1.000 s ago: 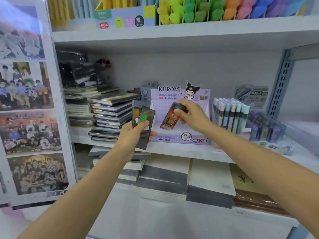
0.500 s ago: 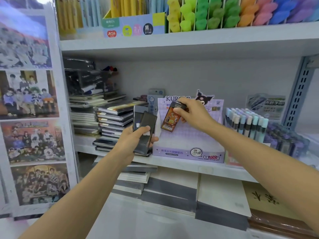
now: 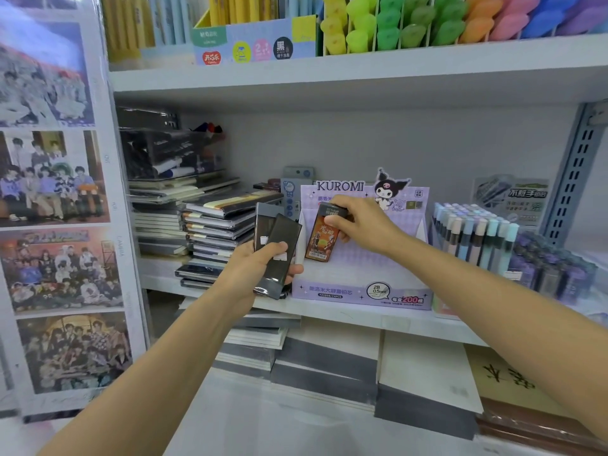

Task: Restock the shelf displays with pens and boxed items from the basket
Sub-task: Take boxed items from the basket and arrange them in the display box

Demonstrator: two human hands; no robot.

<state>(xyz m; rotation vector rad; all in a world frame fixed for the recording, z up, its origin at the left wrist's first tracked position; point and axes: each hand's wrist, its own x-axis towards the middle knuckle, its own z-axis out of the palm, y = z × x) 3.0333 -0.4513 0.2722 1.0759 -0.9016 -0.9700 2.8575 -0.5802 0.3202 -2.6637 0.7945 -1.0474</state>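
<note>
My right hand point(image 3: 363, 225) pinches the top of a small orange and black boxed item point(image 3: 320, 236), held upright just over the open tray of the lilac KUROMI display box point(image 3: 358, 287) on the middle shelf. My left hand point(image 3: 253, 268) grips two dark flat boxes point(image 3: 278, 255) fanned apart, in front of the display's left edge. The basket is not in view.
Stacked notebooks point(image 3: 214, 232) fill the shelf left of the display. Pastel capped pens point(image 3: 473, 238) and purple ones point(image 3: 552, 271) stand to its right. The upper shelf point(image 3: 329, 77) carries coloured pen holders. Paper pads point(image 3: 329, 366) lie below. A photo panel point(image 3: 56, 209) walls the left.
My right hand has lowered the orange box slightly into the KUROMI display tray. My left hand with the dark boxes has stayed near the display's left edge. The camera has shifted closer.
</note>
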